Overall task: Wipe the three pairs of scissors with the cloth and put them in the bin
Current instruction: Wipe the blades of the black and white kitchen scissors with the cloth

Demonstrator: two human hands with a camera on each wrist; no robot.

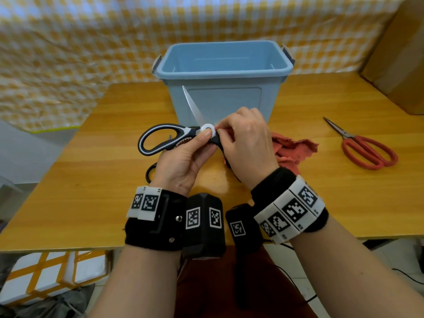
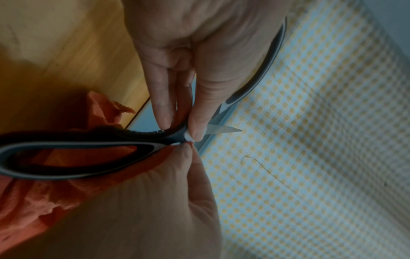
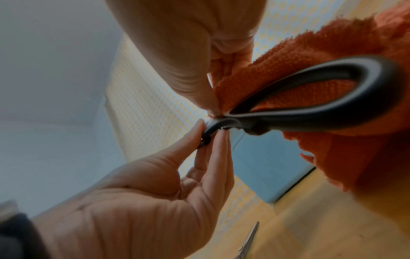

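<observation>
Black-and-white kitchen scissors (image 1: 171, 128) are spread wide above the table, one blade pointing up in front of the blue bin (image 1: 223, 65). My left hand (image 1: 203, 138) pinches them at the white pivot, thumb on top; its fingertips (image 2: 165, 121) press the neck. My right hand (image 1: 229, 131) pinches the orange-red cloth (image 1: 293, 150) against the pivot area. The cloth (image 3: 332, 43) hangs behind the second handle loop (image 3: 332, 122). Red scissors (image 1: 367, 148) lie shut at the right. A black handle of a third pair (image 1: 150, 172) peeks out under my left hand.
The wooden table (image 1: 114, 180) carries the bin at the back middle. A cardboard box (image 1: 401, 53) stands at the far right. A yellow checked sheet (image 1: 91, 42) hangs behind. A blade (image 3: 250, 240) lies on the table below my hands.
</observation>
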